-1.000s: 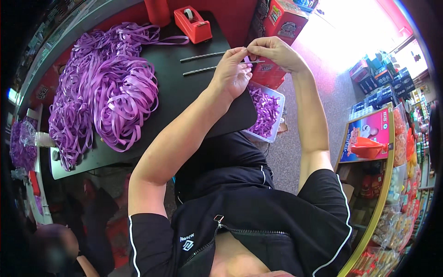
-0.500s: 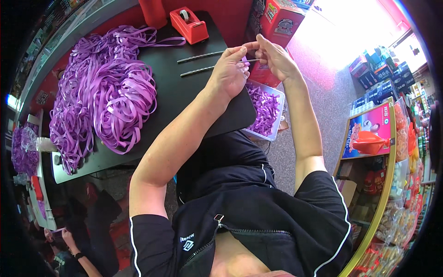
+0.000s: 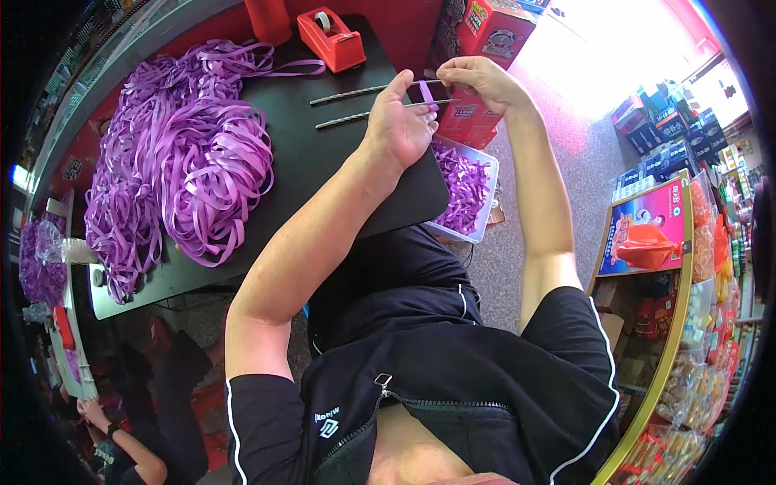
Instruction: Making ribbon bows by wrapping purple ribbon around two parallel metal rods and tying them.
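Note:
Two thin twisted metal rods, a far rod (image 3: 343, 96) and a near rod (image 3: 341, 122), lie side by side over the table's right end, and their tips stick out past it. A short purple ribbon (image 3: 426, 94) spans both rods near those tips. My left hand (image 3: 396, 133) is beside the ribbon, thumb raised away from the loosely bent fingers, with nothing seen in its grasp. At the far rod's tip, my right hand (image 3: 489, 83) has thumb and forefinger pinched together. What that pinch holds is too small to make out.
A heap of purple ribbon (image 3: 206, 174) covers the left of the black table (image 3: 299, 162). Behind it stands a red tape dispenser (image 3: 331, 40). Below my hands, a clear bin (image 3: 491, 190) holds short purple pieces. A display case (image 3: 687, 283) stands right; another person's hand (image 3: 95, 414) shows lower left.
My hands have drawn apart: the right moved right to the rod tips, and the left thumb lifted off. The ribbon across the rods now shows plainly.

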Tool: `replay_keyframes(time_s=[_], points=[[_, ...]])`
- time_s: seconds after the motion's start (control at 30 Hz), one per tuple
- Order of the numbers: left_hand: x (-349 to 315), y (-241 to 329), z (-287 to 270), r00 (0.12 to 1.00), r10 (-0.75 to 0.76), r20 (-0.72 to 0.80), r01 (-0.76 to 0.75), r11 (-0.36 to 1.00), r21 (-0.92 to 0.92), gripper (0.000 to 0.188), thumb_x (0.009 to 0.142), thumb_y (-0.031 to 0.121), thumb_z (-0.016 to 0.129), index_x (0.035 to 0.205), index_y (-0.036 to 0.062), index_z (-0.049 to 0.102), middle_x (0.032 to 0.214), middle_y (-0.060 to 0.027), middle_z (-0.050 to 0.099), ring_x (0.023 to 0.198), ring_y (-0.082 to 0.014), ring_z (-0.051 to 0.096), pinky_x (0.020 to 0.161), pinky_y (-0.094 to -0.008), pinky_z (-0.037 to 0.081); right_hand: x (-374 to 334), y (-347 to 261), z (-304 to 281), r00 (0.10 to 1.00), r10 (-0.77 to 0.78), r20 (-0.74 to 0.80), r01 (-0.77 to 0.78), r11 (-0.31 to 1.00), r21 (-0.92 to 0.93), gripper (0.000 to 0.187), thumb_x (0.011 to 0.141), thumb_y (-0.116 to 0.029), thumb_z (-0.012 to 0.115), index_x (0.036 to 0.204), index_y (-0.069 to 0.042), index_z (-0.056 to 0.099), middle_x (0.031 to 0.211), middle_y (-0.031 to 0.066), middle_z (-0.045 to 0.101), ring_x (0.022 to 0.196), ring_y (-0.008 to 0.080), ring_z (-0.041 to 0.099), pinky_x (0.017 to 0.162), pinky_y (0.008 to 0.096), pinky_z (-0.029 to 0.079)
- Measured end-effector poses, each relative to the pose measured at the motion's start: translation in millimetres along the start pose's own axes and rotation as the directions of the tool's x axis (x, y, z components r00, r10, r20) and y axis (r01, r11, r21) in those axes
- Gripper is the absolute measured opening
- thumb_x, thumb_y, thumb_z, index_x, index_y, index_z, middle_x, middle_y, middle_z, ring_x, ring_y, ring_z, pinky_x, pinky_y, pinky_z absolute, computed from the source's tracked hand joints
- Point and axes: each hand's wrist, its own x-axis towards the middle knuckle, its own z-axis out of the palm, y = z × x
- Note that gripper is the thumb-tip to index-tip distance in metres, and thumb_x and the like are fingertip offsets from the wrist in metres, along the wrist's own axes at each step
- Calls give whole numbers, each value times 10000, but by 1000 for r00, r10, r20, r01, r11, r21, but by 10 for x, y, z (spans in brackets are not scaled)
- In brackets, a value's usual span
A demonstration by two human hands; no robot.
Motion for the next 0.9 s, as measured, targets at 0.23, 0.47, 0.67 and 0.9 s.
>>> replay_keyframes(time_s=[0.23, 0.47, 0.67, 0.9], points=[[-81, 22, 50, 995, 5, 100, -2, 999, -36, 507, 895, 378, 530, 1350, 234, 361, 1438, -407, -29, 1373, -501, -49, 1117, -518, -38, 354, -104, -11, 944, 247, 217, -106, 852, -513, 245, 773, -298, 658, 822, -63, 707, 742, -6, 599, 691, 77, 489, 624, 230, 362], [-74, 21, 59, 997, 11, 78, -6, 998, -63, 517, 883, 365, 538, 1352, 236, 364, 1442, -401, -68, 1377, -491, -80, 1118, -510, -54, 446, -23, 14, 940, 226, 255, -37, 811, -584, 300, 725, -327, 672, 785, -36, 716, 744, 34, 609, 715, 132, 501, 683, 280, 377], [-79, 30, 71, 997, 7, 79, -2, 998, -69, 521, 879, 362, 545, 1352, 225, 376, 1447, -393, -74, 1379, -484, -83, 1116, -510, -55, 468, -30, 42, 944, 215, 248, -23, 798, -602, 328, 716, -337, 675, 771, -16, 711, 715, 40, 609, 714, 134, 520, 663, 290, 389], [-81, 30, 60, 995, 11, 96, -5, 998, -62, 556, 868, 366, 555, 1369, 223, 362, 1447, -392, -76, 1383, -474, -87, 1115, -511, -59, 424, -60, 119, 965, 171, 199, 9, 735, -678, 386, 688, -382, 709, 729, 2, 707, 688, 61, 637, 678, 164, 570, 659, 299, 435]])
